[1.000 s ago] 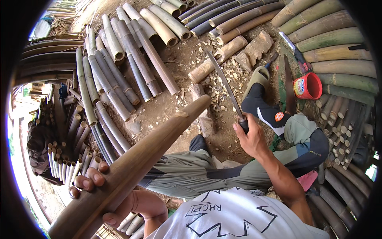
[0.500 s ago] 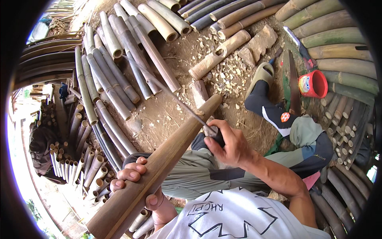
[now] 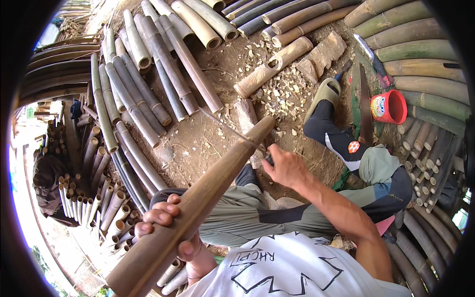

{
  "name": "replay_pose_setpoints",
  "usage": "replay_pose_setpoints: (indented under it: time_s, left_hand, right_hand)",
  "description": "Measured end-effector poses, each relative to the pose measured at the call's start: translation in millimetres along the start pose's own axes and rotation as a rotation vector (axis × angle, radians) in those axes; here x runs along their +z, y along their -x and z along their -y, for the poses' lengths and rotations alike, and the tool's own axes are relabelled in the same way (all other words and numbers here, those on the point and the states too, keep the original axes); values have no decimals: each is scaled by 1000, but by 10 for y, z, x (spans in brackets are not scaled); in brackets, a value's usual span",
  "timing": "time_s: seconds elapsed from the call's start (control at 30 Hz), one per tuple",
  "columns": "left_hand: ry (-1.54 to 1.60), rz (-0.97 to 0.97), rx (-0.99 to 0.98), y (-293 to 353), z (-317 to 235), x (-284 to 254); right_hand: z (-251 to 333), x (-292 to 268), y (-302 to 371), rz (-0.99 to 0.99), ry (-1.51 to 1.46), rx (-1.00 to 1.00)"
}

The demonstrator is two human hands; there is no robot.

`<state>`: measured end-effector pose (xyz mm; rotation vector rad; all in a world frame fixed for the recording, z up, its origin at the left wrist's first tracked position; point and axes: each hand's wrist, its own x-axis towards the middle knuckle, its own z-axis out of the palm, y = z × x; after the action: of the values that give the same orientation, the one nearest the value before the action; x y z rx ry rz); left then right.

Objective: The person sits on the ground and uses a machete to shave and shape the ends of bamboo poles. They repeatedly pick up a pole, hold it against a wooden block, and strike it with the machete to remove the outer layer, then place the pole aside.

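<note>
A long brown bamboo pole (image 3: 208,189) slants across my lap, its tapered far end above a short wooden block (image 3: 246,115) on the ground. My left hand (image 3: 166,220) is wrapped round its lower part, fingers on one side and thumb on the other. In my right hand (image 3: 289,171) is a long-bladed knife (image 3: 222,124); its dark handle is mostly hidden by the fingers. The narrow blade crosses the pole close to the tapered end and points to the far left. Whether the edge is cutting into the pole, I cannot tell.
Bamboo poles (image 3: 143,94) lie in rows at the left and back, with more stacked (image 3: 420,49) at the right. Pale chips (image 3: 272,96) cover the dirt around a notched bamboo piece (image 3: 274,67). A red bucket (image 3: 388,106) and a saw (image 3: 365,106) are beyond my foot.
My right hand has shifted slightly right and turned, knuckles now upward. The knife's blade has moved down and away from me, across the pole near its tip. My left hand keeps its grip.
</note>
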<state>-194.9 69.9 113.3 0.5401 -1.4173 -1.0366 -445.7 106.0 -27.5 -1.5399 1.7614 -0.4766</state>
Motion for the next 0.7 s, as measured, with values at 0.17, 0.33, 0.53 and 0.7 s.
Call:
replay_pose_setpoints:
  time_s: [0.17,0.33,0.53,0.7]
  left_hand:
    - [0,-33,-12,33,42,-36]
    - [31,-32,-11,5,21,16]
    - [13,-54,-13,78,63,-70]
    - [53,-98,-15,87,56,-50]
  right_hand:
    - [574,-330,137,-296,-205,-344]
    - [52,-106,-32,55,31,4]
    - [622,-281,147,-344,-177,-465]
    - [-162,-55,6,22,72,144]
